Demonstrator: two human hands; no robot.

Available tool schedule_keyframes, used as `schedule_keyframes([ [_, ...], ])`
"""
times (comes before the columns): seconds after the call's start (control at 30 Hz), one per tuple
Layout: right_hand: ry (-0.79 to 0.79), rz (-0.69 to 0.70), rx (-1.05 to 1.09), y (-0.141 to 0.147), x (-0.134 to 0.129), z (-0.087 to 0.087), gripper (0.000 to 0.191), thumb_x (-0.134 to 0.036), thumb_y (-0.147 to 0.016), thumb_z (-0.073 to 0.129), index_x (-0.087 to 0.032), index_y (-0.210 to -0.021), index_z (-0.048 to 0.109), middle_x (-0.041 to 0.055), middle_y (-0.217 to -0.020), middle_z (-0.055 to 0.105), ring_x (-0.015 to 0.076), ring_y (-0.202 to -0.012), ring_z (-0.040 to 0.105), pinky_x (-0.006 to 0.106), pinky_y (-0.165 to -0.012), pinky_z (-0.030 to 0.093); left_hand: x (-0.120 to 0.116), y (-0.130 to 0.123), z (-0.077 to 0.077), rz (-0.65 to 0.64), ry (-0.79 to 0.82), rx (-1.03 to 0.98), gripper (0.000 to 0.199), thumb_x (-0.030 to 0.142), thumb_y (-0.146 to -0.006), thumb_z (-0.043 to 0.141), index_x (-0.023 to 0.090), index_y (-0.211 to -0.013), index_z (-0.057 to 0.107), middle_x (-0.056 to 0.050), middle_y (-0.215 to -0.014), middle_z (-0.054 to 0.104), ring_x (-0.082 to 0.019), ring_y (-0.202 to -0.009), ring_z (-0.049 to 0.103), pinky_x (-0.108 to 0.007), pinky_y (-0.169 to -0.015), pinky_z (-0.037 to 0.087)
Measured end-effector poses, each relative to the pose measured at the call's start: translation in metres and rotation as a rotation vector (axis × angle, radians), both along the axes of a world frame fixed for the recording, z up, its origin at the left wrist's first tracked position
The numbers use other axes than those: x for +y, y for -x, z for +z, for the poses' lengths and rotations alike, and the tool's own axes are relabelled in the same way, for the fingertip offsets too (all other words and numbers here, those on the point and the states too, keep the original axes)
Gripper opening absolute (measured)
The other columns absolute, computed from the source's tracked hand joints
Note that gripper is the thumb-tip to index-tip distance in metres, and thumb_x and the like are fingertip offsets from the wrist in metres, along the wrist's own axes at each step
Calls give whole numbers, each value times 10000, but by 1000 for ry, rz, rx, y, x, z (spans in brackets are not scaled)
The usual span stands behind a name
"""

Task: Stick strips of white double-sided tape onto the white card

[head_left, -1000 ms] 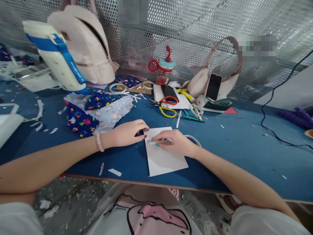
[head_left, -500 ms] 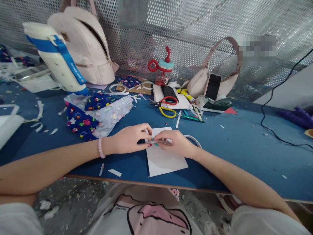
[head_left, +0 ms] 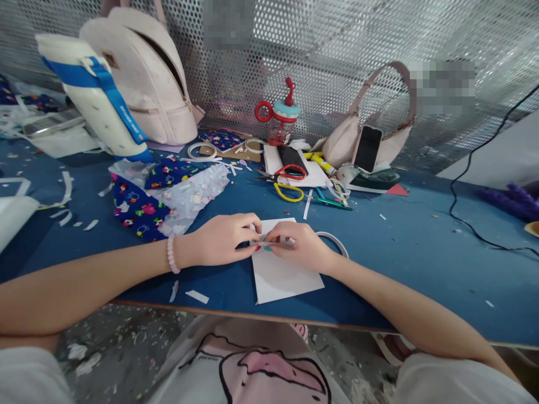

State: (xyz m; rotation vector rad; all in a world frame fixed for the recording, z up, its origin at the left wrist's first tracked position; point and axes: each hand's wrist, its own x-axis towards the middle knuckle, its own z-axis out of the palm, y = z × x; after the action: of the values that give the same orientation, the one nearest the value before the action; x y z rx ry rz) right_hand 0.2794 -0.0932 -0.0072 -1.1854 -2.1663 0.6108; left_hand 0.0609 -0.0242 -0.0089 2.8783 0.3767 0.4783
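Both hands meet over a white card [head_left: 286, 276] near the table's front edge. My left hand [head_left: 225, 238], with a pink bead bracelet at the wrist, pinches one end of a thin pale strip [head_left: 273, 243]. The strip's other end is between the fingers of my right hand [head_left: 301, 246]. Beside my right wrist lies a white tape roll [head_left: 334, 241], partly hidden by that hand. Blue patterned fabric [head_left: 145, 207] is crumpled behind my left forearm.
Red-and-yellow-handled scissors [head_left: 288, 192], a black case [head_left: 290, 161] and a red-lidded cup [head_left: 280, 126] stand or lie behind the card. A bottle [head_left: 90, 98] and backpack [head_left: 147, 84] are at the back left; a phone [head_left: 368, 148] leans on a handbag [head_left: 343, 137].
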Motion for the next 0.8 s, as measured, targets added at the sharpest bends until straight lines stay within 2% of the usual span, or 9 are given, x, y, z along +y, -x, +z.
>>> schedule_keyframes([
  [0.17, 37, -25, 21, 1, 1, -3, 158, -92, -748, 556, -180, -810, 672, 17, -780, 685, 114, -669, 576, 227, -616, 457, 3, 1, 3, 24, 25, 32, 242, 318, -944, 485, 181, -931, 685, -48, -1121, 610, -177, -885, 632, -274, -746, 474],
  [0.43, 45, 22, 72, 3, 0, -4, 101, -141, -801, 575, -181, -780, 665, 33, -791, 650, 121, -703, 579, 235, -615, 481, 13, -3, -2, 190, -5, 119, 219, 287, -931, 510, 183, -1060, 652, -56, -1151, 605, -185, -877, 647, -275, -708, 495],
  [0.6, 59, 39, 81, 2, 2, -6, 109, -119, -791, 592, -183, -801, 680, 32, -803, 647, 121, -712, 583, 238, -615, 490, 15, -2, -3, 142, -13, 104, 230, 276, -952, 497, 197, -1089, 664, -45, -1138, 627, -196, -965, 638, -290, -794, 501],
  [0.8, 69, 61, 63, 1, 3, -8, 129, -98, -803, 591, -181, -814, 690, 38, -829, 654, 125, -743, 602, 234, -612, 490, 16, -2, -3, 118, -25, 120, 244, 273, -950, 498, 191, -1103, 670, -57, -1139, 625, -206, -964, 632, -297, -788, 496],
])
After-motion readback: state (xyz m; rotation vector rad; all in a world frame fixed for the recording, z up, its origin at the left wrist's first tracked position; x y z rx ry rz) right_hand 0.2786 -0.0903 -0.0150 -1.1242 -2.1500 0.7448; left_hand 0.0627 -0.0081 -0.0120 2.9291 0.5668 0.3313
